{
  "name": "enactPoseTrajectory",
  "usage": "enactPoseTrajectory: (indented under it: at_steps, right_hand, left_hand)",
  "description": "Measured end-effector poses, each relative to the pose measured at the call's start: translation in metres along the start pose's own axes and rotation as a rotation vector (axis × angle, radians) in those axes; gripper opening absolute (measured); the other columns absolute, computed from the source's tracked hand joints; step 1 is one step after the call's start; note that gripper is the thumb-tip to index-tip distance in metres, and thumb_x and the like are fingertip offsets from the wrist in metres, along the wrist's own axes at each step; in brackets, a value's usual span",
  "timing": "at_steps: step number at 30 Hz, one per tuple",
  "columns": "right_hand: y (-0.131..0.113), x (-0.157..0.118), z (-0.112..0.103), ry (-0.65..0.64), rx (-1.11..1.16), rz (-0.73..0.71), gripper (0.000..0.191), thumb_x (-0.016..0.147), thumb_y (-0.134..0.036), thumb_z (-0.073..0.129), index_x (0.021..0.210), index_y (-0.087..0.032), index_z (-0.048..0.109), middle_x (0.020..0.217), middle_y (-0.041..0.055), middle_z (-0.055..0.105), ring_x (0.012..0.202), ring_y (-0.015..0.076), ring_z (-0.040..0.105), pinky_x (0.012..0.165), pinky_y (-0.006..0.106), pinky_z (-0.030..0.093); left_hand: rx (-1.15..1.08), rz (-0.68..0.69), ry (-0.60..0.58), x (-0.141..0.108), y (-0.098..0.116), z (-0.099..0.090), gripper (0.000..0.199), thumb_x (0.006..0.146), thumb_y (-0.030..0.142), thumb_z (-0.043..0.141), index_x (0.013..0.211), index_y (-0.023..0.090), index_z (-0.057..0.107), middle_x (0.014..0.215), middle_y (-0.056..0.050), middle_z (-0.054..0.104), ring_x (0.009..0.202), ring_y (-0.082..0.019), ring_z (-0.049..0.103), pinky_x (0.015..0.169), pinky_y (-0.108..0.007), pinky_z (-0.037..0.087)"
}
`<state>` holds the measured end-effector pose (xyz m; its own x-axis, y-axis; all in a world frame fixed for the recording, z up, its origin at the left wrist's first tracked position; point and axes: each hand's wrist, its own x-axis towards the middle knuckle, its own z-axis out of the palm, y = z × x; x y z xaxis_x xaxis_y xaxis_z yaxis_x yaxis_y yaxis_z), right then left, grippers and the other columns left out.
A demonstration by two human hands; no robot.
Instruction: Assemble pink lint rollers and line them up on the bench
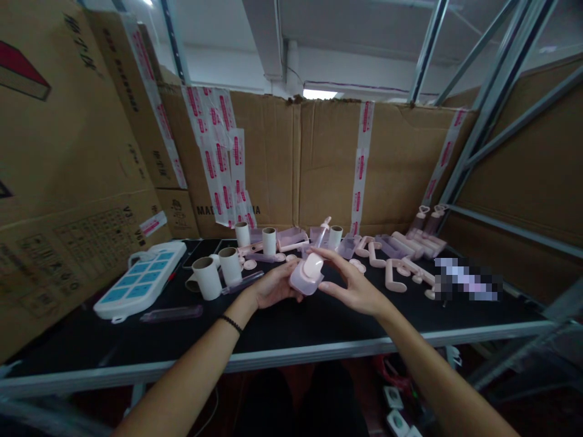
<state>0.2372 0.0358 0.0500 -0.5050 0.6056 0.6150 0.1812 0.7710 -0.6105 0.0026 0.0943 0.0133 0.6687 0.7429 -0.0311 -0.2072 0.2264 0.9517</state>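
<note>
In front of me, above the table's front part, I hold a translucent pink plastic container with a solid, rounded pale-pink piece at its near end. My left hand is closed round the container's left side and underside. From the right, my right hand has its index fingertip at the top of the pink piece and its thumb against the container's lower right side. Behind my hands lie pink plastic parts, among them a bent pink handle-like piece and a flower-shaped piece.
White cardboard tubes stand left on the black table. Farther left is a white power strip with blue sections; a clear strip lies near it. Cardboard walls enclose the back. Metal posts rise at right.
</note>
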Motion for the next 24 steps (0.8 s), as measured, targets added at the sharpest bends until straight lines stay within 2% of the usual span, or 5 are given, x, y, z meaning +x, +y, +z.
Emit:
enactPoseTrajectory:
  at_steps: [8,13,16,20,24]
  right_hand:
    - [0.009,0.009,0.004,0.046,-0.275,-0.062,0.039,0.094,-0.030,0.065,0.132,-0.025,0.056,0.128,0.0096,0.066,0.119,0.0242,0.062,0.101,0.040,0.048]
    - [0.014,0.010,0.006,0.091,-0.370,0.001,0.034,0.096,-0.030,0.061,0.128,-0.023,0.053,0.122,0.0100,0.067,0.107,0.0241,0.066,0.091,0.037,0.052]
    - [0.016,0.009,0.005,0.081,-0.468,0.035,0.035,0.096,-0.029,0.059,0.129,-0.024,0.051,0.121,0.0100,0.066,0.105,0.0257,0.066,0.090,0.039,0.052]
    - [0.017,0.007,0.006,0.064,-0.490,0.079,0.036,0.095,-0.027,0.057,0.131,-0.026,0.050,0.119,0.0095,0.066,0.100,0.0258,0.067,0.087,0.039,0.052]
    - [0.017,0.006,0.006,0.090,-0.393,0.097,0.035,0.094,-0.023,0.057,0.128,-0.024,0.050,0.110,0.0080,0.068,0.093,0.0241,0.067,0.085,0.038,0.053]
  left_hand:
    - [0.165,-0.246,-0.012,0.004,-0.009,0.000,0.073,0.086,0.078,0.041,0.095,0.012,0.068,0.073,-0.012,0.071,0.049,-0.014,0.056,0.041,-0.021,0.027]
    - [0.142,0.258,0.305,0.009,-0.005,0.011,0.064,0.088,0.072,0.048,0.115,0.017,0.066,0.098,-0.010,0.074,0.089,-0.024,0.068,0.077,-0.032,0.050]
    - [0.245,0.529,0.261,0.005,0.004,0.018,0.064,0.087,0.067,0.057,0.129,0.019,0.060,0.129,-0.012,0.065,0.120,-0.029,0.058,0.099,-0.036,0.044]
    - [0.560,0.606,0.252,0.001,0.007,0.025,0.066,0.070,0.045,0.085,0.125,0.020,0.059,0.128,-0.010,0.060,0.117,-0.029,0.056,0.101,-0.035,0.042]
    - [0.620,0.563,0.325,-0.001,0.007,0.024,0.057,0.069,0.038,0.088,0.114,0.020,0.059,0.116,-0.006,0.061,0.108,-0.026,0.057,0.094,-0.032,0.044]
